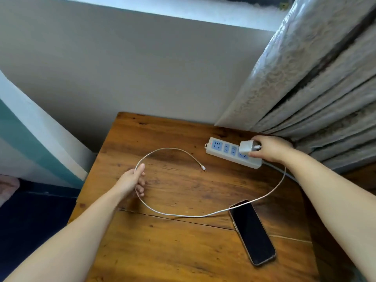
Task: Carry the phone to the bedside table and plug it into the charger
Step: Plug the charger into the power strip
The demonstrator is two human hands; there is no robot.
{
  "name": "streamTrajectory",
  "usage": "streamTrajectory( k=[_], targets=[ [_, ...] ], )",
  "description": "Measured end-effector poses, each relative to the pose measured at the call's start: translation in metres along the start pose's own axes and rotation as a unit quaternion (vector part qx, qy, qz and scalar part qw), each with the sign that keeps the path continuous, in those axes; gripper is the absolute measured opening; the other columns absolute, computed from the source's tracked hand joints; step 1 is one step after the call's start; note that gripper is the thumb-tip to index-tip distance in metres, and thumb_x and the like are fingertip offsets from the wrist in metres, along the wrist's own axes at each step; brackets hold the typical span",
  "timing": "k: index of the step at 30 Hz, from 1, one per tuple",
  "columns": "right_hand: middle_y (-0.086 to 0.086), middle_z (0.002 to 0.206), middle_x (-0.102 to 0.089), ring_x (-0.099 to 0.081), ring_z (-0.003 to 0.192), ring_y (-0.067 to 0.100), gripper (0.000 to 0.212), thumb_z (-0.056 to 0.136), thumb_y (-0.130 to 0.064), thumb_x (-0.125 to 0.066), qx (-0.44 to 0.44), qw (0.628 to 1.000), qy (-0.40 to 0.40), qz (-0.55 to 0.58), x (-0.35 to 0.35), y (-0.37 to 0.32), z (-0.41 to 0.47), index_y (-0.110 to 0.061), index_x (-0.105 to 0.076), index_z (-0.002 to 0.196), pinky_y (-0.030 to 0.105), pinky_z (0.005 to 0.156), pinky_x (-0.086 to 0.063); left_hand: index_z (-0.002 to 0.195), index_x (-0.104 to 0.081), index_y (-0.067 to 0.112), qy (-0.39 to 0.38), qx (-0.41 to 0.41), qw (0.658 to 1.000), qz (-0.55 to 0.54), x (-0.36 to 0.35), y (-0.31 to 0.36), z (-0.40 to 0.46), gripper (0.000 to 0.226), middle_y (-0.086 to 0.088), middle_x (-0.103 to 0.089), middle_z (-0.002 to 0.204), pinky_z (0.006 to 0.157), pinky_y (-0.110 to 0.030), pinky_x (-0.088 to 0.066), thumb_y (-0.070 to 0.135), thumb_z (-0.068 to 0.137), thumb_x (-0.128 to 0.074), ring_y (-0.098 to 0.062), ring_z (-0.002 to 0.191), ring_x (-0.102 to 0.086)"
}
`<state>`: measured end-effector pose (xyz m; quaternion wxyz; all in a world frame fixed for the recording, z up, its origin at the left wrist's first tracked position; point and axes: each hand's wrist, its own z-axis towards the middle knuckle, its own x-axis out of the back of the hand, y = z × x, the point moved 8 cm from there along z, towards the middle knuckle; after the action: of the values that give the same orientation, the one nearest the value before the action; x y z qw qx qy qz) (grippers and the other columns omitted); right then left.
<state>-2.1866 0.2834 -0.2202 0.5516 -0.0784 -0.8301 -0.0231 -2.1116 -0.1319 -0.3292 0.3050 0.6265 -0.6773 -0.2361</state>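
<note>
A black phone (253,232) lies screen up on the wooden bedside table (173,251), near its right side. A white charger cable (183,215) loops across the table and passes over the phone's top corner. Its free plug end (203,168) rests on the wood in the middle. My left hand (133,181) grips the cable at the left of the loop. My right hand (268,148) holds the white charger adapter (246,147), which sits on a white power strip (230,151) with blue sockets.
A patterned grey curtain (305,88) hangs at the right, reaching the table's back corner. A grey wall (122,68) stands behind the table. The power strip's grey cord (284,173) runs off to the right. Dark floor (30,220) lies at the left.
</note>
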Motion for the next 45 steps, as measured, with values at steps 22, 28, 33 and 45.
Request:
streamTrajectory(
  k=[22,28,33,45],
  targets=[
    [0.005,0.116,-0.063,-0.059,0.096,0.022,0.063,0.075,-0.047,-0.069,0.046,0.989,-0.098,-0.101,-0.006,-0.020,0.028,-0.021,-0.051,0.130,0.039,0.083,-0.053,0.136,-0.040,0.013,-0.044,-0.418,0.639,0.644,-0.225,0.083,0.007,0.049,-0.015,-0.039,0.144,0.107,-0.050,-0.030,0.012,0.088,-0.052,-0.033,0.131,-0.035],
    [0.003,0.096,-0.065,-0.060,0.084,0.022,0.050,0.076,-0.053,-0.065,0.056,0.976,-0.103,-0.185,0.001,-0.042,0.025,-0.017,-0.061,0.111,0.031,0.067,-0.051,0.117,-0.053,0.007,-0.013,-0.454,0.582,0.675,-0.220,0.079,0.001,0.030,-0.016,-0.054,0.127,0.096,-0.045,-0.037,0.010,0.088,-0.053,-0.033,0.118,-0.045],
    [0.000,0.077,-0.054,-0.054,0.075,0.020,0.043,0.081,-0.048,-0.064,0.068,0.966,-0.123,-0.219,0.000,-0.071,0.024,-0.012,-0.059,0.103,0.030,0.058,-0.041,0.110,-0.054,0.011,0.002,-0.470,0.627,0.621,-0.198,0.083,-0.008,0.024,-0.012,-0.062,0.114,0.090,-0.041,-0.037,0.009,0.087,-0.050,-0.030,0.108,-0.051],
    [0.007,0.107,-0.063,-0.061,0.094,0.024,0.043,0.085,-0.039,-0.063,0.051,0.966,-0.146,-0.206,-0.007,-0.076,0.018,-0.010,-0.057,0.116,0.035,0.077,-0.052,0.098,-0.070,0.014,0.015,-0.314,0.925,0.214,-0.127,0.095,-0.030,0.014,0.000,-0.069,0.091,0.077,-0.025,-0.047,0.015,0.089,-0.059,-0.013,0.084,-0.060]
  ],
)
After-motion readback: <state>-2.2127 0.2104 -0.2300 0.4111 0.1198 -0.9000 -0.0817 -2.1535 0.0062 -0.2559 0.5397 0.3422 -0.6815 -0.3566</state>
